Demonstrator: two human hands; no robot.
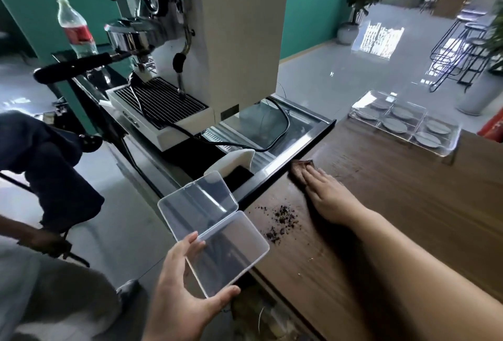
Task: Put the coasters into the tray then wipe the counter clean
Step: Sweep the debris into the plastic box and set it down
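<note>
A clear divided tray at the far right of the wooden counter holds several grey round coasters, one to a compartment. My right hand lies flat on a brown cloth pressed to the counter near its left edge. Dark crumbs are scattered on the wood just left of that hand. My left hand grips an open clear plastic box with its lid up, held at the counter's left edge beside the crumbs.
An espresso machine stands on a lower steel bench to the left, with a black cable and a plastic bottle nearby. Another person's dark sleeve is at the far left. Black stools stand beyond the counter.
</note>
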